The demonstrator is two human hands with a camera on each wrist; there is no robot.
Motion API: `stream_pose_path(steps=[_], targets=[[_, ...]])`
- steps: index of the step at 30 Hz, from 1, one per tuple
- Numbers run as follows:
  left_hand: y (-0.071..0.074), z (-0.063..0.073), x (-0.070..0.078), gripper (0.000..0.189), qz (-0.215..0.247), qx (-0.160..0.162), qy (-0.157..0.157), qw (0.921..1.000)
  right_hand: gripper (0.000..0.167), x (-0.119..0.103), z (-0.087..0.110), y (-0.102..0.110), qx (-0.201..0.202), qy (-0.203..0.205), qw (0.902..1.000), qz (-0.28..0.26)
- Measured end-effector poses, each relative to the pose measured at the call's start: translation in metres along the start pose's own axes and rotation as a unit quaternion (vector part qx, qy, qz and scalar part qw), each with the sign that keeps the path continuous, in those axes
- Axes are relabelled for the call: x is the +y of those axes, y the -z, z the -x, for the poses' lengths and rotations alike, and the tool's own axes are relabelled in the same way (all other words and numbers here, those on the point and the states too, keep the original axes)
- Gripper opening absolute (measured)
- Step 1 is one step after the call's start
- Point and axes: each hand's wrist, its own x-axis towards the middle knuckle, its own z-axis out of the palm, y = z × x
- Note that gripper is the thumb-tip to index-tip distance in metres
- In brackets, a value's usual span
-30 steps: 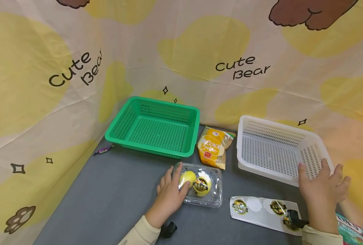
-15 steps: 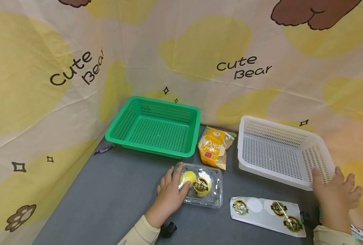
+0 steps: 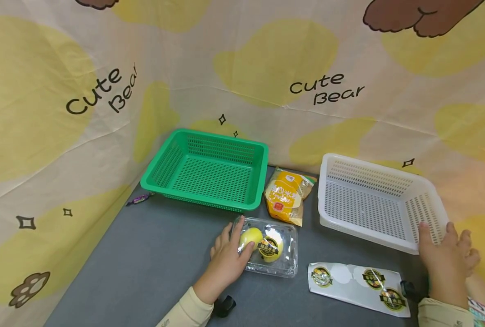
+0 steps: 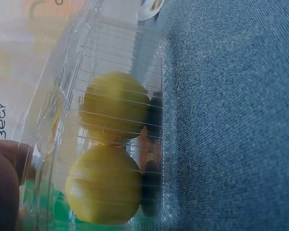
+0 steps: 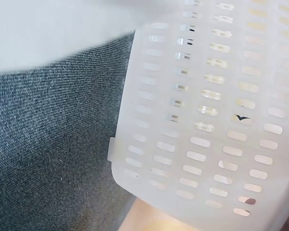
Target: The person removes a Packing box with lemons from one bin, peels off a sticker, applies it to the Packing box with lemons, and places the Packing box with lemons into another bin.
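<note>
My left hand (image 3: 227, 256) lies with its fingers extended along the left end of a clear plastic fruit box (image 3: 288, 265). Inside the box are two round yellow fruits (image 4: 116, 106), which look like lemons. A black-and-gold round label (image 3: 269, 248) is on the lid above one of them. Across the table, my right hand (image 3: 447, 265) is at the near right corner of a white perforated basket (image 3: 362, 236), overlapping it in the head view. Its thumb and fingers are spread apart. The basket's slotted wall (image 5: 197, 156) fills much of the right wrist view.
A green basket (image 3: 209, 204) stands at the back left, with a purple wrapped candy (image 3: 139, 199) beside it. Between the baskets leans a yellow food bag (image 3: 287, 195). A sheet of stickers (image 3: 358, 290) lies in front. Printed cloth walls (image 3: 250, 72) enclose the table.
My right hand has moved right along the white basket, revealing more of the sticker sheet, and its fingers have drawn slightly closer. The left hand has stayed on the fruit box.
</note>
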Motion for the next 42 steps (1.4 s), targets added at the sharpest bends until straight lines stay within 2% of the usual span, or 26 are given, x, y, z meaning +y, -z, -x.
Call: stream_pose_path(steps=[9,17,22,29,33,36,39,42], targets=[[-0.006,-0.002,-0.004,0.072,0.02,0.02,-0.012,0.9995,0.1,0.008,-0.009,-0.002,-0.019,0.01,0.9997,0.012],[-0.006,-0.002,-0.004,0.067,0.07,0.02,-0.024,0.997,0.097,0.007,-0.009,-0.003,-0.021,0.025,0.9995,-0.001],[-0.007,-0.002,0.003,0.065,0.12,0.022,-0.029,0.9921,0.097,0.005,-0.01,-0.004,-0.022,0.023,0.9995,-0.004],[-0.015,0.002,0.019,0.062,0.15,0.019,-0.05,0.9872,0.098,0.009,-0.008,-0.005,-0.019,0.029,0.9993,-0.01],[-0.014,0.004,0.037,0.061,0.179,0.003,-0.066,0.9816,0.097,0.008,-0.006,-0.007,-0.014,0.033,0.9993,-0.012],[-0.014,0.001,0.06,0.061,0.203,-0.019,-0.086,0.9753,0.096,0.007,-0.005,-0.006,-0.01,0.036,0.9992,-0.014],[-0.017,-0.009,0.087,0.062,0.219,-0.037,-0.112,0.9686,0.096,0.007,-0.006,-0.006,-0.007,0.039,0.9991,-0.015],[-0.023,-0.03,0.117,0.062,0.221,-0.05,-0.129,0.9655,0.096,0.01,-0.008,-0.007,-0.005,0.039,0.9991,-0.014]])
